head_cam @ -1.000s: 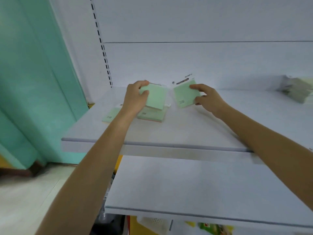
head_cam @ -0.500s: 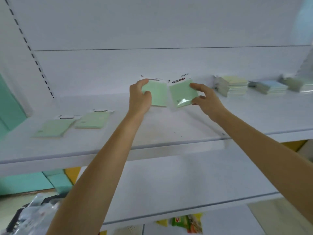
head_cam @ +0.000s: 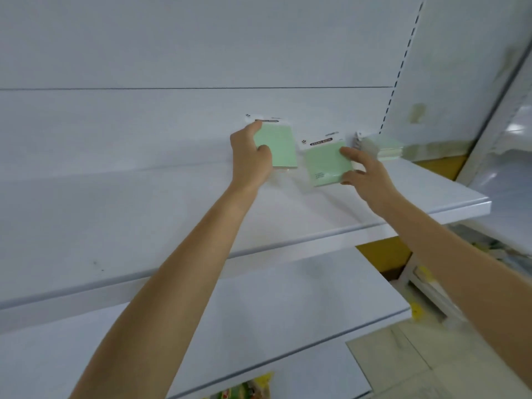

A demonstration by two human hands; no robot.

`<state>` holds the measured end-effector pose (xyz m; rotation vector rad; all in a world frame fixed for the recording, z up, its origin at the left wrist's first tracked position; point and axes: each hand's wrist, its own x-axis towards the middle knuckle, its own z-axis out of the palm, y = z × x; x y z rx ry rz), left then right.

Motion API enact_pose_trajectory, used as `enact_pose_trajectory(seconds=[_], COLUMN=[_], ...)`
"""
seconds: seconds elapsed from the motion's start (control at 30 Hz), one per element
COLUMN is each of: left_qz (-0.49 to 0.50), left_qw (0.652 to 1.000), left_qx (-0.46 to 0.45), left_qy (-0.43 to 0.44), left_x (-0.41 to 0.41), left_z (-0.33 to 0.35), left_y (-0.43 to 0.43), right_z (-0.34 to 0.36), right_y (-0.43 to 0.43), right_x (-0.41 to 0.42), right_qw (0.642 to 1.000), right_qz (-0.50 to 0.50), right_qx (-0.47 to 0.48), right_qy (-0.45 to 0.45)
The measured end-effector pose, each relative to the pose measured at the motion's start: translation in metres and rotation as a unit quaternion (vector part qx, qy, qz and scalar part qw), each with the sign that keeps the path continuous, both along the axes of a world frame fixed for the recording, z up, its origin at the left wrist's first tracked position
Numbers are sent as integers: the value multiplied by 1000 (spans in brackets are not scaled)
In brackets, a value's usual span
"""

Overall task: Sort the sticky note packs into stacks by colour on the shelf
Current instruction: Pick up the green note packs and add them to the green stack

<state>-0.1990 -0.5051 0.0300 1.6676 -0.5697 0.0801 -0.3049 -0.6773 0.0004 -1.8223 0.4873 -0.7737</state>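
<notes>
The shelf [head_cam: 431, 194] looks smooth, matt white painted metal; both green paper sticky note packs [head_cam: 326, 165] wear glossy clear wrap.

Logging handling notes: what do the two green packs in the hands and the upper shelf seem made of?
Left pack, in the left hand: matte pale green paper pad, white card header; film wrap unclear. Right pack, in the right hand: same, printed header. Upper shelf: smooth white, probably painted metal given its rounded front lip; possibly laminate.

Bright, soft and even throughout, with only faint shadows on the shelf [head_cam: 121, 226]. Blurs toward the right, smearing the stack of packs [head_cam: 384, 146]; bends lines near edges.
</notes>
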Motion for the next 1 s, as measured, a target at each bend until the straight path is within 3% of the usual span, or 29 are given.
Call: enact_pose_trajectory(seconds=[0.27, 0.47, 0.6, 1.0], left_qz=[-69, -70, -66, 60], left_qw=[992, 992, 993, 997], left_qx=[90, 95, 95, 39], left_qy=[-57, -33, -39, -32], left_x=[19, 45, 46, 38], left_z=[10, 4, 4, -6], left_y=[-121, -198, -240, -308], right_z=[10, 26, 34, 37], right_y=[-101, -189, -242, -321], right_x=[-5, -10, -12, 50], right_qw=[997, 989, 984, 996], right_qz=[-79, -142, -176, -15], right_qx=[9, 42, 17, -3], right_qy=[5, 0, 19, 89])
